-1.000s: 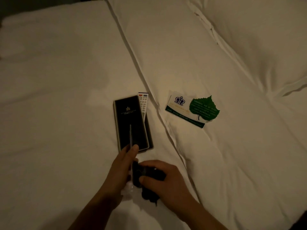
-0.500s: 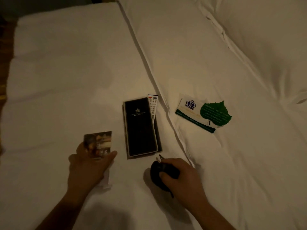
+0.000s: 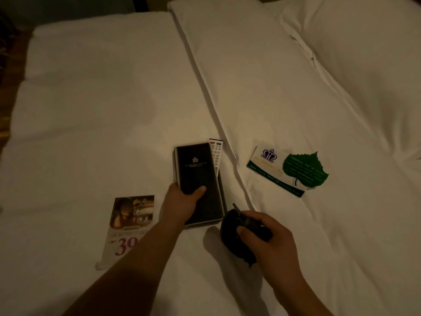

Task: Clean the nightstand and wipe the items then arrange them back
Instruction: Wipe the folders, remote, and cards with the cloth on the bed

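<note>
A black booklet (image 3: 196,167) with a small crest lies on the white bed sheet (image 3: 102,110), on top of a dark tray or folder. My left hand (image 3: 182,201) grips the booklet's near end, thumb on its cover. A white remote (image 3: 216,153) sticks out from under its right side. My right hand (image 3: 266,242) is closed on a dark cloth (image 3: 230,233) just right of the booklet. A printed leaflet (image 3: 129,222) with a photo and red numbers lies flat to the left. A white card (image 3: 266,163) and a green leaf-shaped card (image 3: 305,169) rest on the duvet.
The folded duvet edge (image 3: 216,106) runs diagonally from the top centre down past the remote. Pillows (image 3: 353,42) fill the upper right. The bed's left edge and a dark floor (image 3: 9,65) show at the far left.
My left hand has put the leaflet down flat on the sheet and moved right onto the black booklet. My right hand stays on the cloth.
</note>
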Demonstrator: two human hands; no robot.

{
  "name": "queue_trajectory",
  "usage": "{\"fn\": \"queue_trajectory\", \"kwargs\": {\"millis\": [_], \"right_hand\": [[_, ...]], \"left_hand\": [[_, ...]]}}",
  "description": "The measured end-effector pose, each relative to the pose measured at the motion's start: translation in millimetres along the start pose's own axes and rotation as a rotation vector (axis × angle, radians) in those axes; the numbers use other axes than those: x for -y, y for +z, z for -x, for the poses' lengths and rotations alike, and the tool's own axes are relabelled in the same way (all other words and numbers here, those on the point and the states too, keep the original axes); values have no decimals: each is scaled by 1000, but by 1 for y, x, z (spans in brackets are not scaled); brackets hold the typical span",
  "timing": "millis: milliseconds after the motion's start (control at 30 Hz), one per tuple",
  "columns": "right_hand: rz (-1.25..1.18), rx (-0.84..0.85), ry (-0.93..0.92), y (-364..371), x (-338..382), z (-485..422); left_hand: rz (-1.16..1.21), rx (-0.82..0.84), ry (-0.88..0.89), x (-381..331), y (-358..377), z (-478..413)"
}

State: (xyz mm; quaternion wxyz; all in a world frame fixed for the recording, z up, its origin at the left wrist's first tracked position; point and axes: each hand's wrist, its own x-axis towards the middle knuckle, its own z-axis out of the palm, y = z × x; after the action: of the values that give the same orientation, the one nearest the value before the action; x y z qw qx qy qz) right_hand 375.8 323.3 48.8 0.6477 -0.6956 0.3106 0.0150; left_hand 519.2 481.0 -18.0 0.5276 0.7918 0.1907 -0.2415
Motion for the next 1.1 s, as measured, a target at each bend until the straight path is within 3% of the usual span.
{"fn": "queue_trajectory", "kwargs": {"millis": [133, 300, 400, 533, 600, 667, 800, 867, 967, 1100], "right_hand": [[87, -13, -109, 8, 12, -15], [510, 194, -398, 36, 20, -25], [816, 192, -618, 44, 18, -35], [743, -40, -594, 59, 41, -73], [734, -73, -593, 72, 50, -82], [767, -8, -625, 81, 47, -66], [809, 290, -696, 81, 29, 14], [801, 336, -726, 76, 23, 29], [813, 190, -733, 83, 31, 1], [799, -70, -605, 92, 52, -51]], "left_hand": [[306, 164, -120, -4, -11, 6], [450, 221, -62, 5, -23, 53], [484, 206, -62, 14, -33, 76], [382, 242, -56, 19, -42, 97], [366, 251, -61, 19, -43, 103], [421, 234, -88, 17, -43, 106], [540, 186, -125, 16, -53, 105], [605, 174, -178, 18, -58, 103], [543, 199, -165, 20, -52, 106], [441, 245, -134, 20, -40, 113]]}}
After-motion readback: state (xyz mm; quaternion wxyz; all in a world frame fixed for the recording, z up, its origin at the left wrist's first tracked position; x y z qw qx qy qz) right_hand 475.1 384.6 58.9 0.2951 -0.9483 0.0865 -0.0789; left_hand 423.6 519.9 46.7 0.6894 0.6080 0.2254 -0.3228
